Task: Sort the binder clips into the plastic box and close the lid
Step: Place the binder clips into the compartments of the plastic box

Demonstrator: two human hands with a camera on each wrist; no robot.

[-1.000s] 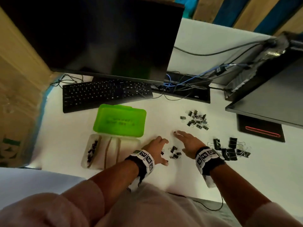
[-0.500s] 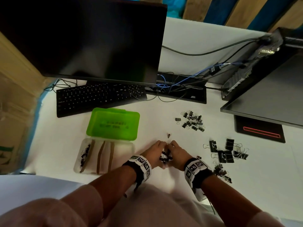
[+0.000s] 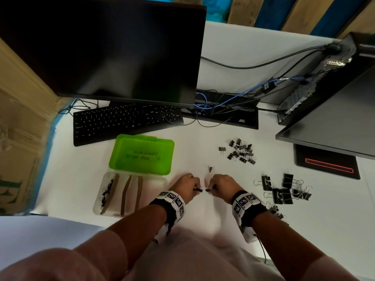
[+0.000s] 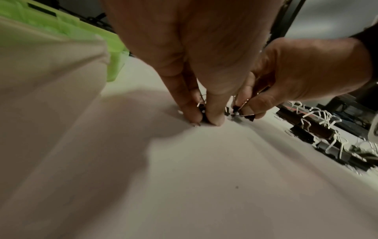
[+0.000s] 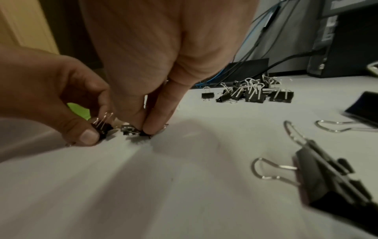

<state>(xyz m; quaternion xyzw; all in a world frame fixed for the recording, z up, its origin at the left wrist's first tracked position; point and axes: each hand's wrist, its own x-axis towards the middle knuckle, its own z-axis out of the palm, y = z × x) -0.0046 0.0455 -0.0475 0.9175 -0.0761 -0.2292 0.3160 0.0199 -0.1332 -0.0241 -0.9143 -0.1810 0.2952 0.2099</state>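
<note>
My left hand [image 3: 187, 185] and right hand [image 3: 220, 184] each pinch tiny binder clips [image 3: 199, 190] at lower centre. I should gather firmly, then tip them into the plastic box [image 3: 162, 180], lower left.

Green lid [image 3: 142, 155]: dark embossed lettering, illegible. No other readable text.

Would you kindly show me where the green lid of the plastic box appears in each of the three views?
Head: green lid, left of centre, below the keyboard.
Left wrist: top left corner, behind the left hand.
Right wrist: a green sliver behind the left hand.
Shared landmark: the small clip pile, hidden in the left wrist view.
</note>
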